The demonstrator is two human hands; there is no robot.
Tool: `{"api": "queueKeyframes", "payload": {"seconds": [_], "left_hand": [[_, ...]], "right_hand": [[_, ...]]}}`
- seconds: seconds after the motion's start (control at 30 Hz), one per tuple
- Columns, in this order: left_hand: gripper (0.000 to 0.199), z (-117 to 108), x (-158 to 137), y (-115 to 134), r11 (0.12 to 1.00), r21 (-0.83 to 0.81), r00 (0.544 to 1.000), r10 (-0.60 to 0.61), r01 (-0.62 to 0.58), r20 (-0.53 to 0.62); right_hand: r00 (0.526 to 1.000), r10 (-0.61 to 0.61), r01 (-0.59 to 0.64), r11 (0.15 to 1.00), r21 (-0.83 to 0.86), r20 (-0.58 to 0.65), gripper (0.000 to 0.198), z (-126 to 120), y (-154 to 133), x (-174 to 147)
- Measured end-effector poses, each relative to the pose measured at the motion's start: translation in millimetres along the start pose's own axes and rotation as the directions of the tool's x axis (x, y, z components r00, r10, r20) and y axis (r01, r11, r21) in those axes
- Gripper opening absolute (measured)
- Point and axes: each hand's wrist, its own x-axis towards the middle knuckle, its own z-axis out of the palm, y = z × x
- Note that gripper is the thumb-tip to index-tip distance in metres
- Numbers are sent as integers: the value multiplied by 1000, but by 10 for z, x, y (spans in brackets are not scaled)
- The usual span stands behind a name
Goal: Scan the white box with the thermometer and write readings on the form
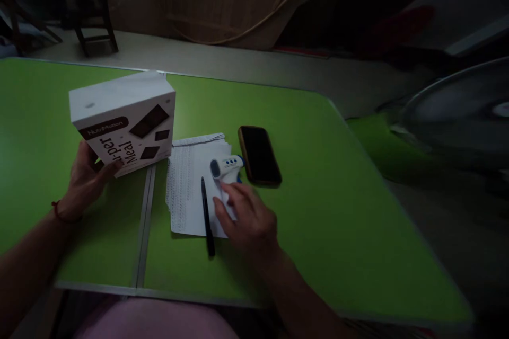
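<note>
White cardboard makes up the box on the left of the green counter, tilted, with its printed face turned toward the wearer; whether its lower edge touches the surface I cannot tell. The left forearm slants up from the lower left, a red cord round the wrist, and the left hand pinches the box's lower left corner, thumb across the printed face and fingers behind. A dark rounded band on that face reads "NutriMotion"; below it, lettering turned sideways gives "Meal" and a partly covered word ending in "per", beside pictures of dark rectangular pieces. The right arm comes from the lower right, its right hand palm down over printed papers, fingers bent, thumb and forefinger slightly parted just beside the handle of a white-and-blue thermometer gun; whether they grip it I cannot tell. Small print on the gun and the rows on the sheets are too small to read. A black pen lies across the papers, and a dark phone lies just right of the gun.
</note>
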Motion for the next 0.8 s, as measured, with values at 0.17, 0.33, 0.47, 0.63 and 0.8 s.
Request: {"api": "queueKeyframes", "payload": {"seconds": [0.17,0.33,0.47,0.63,0.8], "left_hand": [[48,-42,5,-8,999,45,1000,4,-3,-24],[44,-70,22,-90,993,112,999,27,-22,-45],[80,-66,-51,-36,891,398,938,304,-219,-164],[60,80,-286,214,554,666,665,738,-499,-116],[37,367,-453,240,441,396,588,672,-806,450]], "right_hand": [[966,-75,69,997,34,249,31,61,-245,-77],[951,-48,47,999,11,305,37,112,-290,-131],[965,-71,24,982,185,251,44,52,-246,-99],[994,12,-68,836,544,105,49,15,-202,-63],[975,215,-171,542,823,61,19,71,-243,-86]]}}
